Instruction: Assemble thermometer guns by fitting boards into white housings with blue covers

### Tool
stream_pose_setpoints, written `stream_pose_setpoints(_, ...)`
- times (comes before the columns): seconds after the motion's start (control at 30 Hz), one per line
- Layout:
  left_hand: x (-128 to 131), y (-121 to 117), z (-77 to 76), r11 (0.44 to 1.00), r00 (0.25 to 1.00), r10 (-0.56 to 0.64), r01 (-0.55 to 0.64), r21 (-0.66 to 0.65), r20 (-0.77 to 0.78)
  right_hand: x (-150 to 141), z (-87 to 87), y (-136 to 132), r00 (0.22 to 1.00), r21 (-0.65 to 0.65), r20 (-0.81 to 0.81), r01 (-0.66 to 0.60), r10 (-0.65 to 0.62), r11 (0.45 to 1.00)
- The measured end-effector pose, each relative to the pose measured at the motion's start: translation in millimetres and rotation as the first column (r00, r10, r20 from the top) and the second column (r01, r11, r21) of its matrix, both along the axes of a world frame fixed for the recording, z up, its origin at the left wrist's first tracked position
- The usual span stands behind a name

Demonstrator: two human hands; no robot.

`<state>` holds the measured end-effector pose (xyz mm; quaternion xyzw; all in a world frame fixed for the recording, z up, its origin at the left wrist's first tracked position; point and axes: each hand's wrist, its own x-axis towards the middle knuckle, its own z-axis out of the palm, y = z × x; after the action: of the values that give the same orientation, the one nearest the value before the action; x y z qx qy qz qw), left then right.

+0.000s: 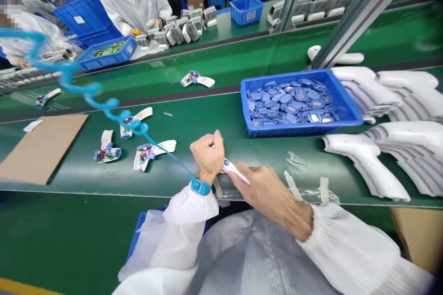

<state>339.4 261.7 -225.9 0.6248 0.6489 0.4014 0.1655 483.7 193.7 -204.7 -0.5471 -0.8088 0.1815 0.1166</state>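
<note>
Bright even light, soft shadows under the hands [206,156], wide-angle bending at edges

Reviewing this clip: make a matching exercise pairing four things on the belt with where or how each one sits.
1. Coiled blue cord
2. Blue crate
3. Cardboard sheet
4. White plastic housings

A. Lying flat at the belt's left
B. Filled with small blue parts
C. Stacked in rows at the right
D. Running to a band on the left wrist

Pairs: 1-D, 2-B, 3-A, 4-C
</note>
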Motion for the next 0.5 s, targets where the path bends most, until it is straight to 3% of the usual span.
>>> stream_pose_setpoints(0.07, -17, 4, 4.2, 0.988, 0.982, -0.151, 0.145, -0.057, -0.115, 8, 11.3, 16, 0.998, -0.022, -0.067, 0.005, -0.007, 1.000)
stream_pose_setpoints(0.13, -42, 22, 11.9, 0.973, 0.961, -0.189, 0.156, -0.172, -0.202, 18, 30.7, 38, 0.984, -0.003, -0.172, 0.041, -0.041, 0.999)
stream_pose_setpoints(0.23, -87, 77, 36.7, 0.973, 0.971, 0.014, -0.068, -0.220, -0.239, 33, 67.2, 67, 0.939, 0.166, -0.315, 0.202, -0.142, 0.965)
stream_pose_setpoints(0.33, -119, 151, 70.0, 0.956, 0.961, 0.159, -0.207, -0.206, -0.228, 47, 91.8, 73, 0.906, 0.299, -0.371, 0.325, -0.205, 0.897)
stream_pose_setpoints(0.43, -113, 217, 87.1, 0.955, 0.957, 0.184, -0.228, -0.191, -0.222, 60, 90.1, 58, 0.906, 0.315, -0.363, 0.342, -0.220, 0.885)
stream_pose_setpoints(0.5, -88, 249, 82.1, 0.961, 0.960, 0.159, -0.205, -0.188, -0.231, 69, 78.0, 43, 0.907, 0.302, -0.348, 0.347, -0.236, 0.888)
